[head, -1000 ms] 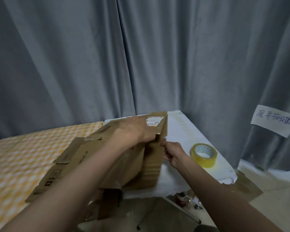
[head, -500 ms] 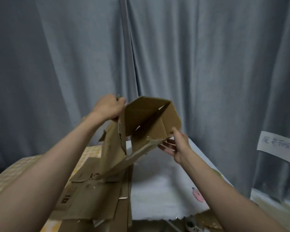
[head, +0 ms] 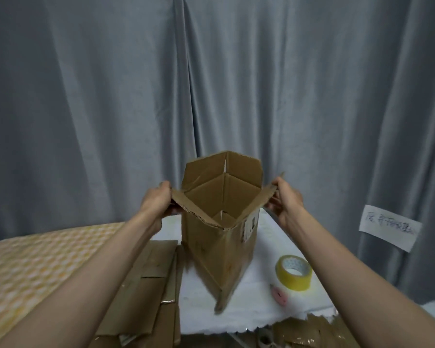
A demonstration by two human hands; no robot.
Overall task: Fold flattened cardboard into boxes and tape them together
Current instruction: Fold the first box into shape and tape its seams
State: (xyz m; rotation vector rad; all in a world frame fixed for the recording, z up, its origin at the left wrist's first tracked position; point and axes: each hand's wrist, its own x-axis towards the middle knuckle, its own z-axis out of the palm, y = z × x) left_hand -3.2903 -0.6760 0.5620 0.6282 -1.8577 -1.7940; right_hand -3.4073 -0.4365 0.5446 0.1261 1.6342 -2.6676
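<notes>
cardboard box point(head: 221, 237) is standing upright between the hands, long axis vertical, lower end over the white counter point(head: 249, 312). left hand point(head: 158, 200) is pinching the left top flap, right hand point(head: 285, 200) is pinching the right one, both equally near. tape roll point(head: 293, 272) is lying nearer the right hand.

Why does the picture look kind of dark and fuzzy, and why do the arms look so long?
Head view: the room light is dim and grey, so colours look dull; the box is smeared at its bottom edge, likely from motion; the writing on the paper note is too soft to read; the wide lens stretches the arms toward the corners, while the left hand and right hand look small.
</notes>
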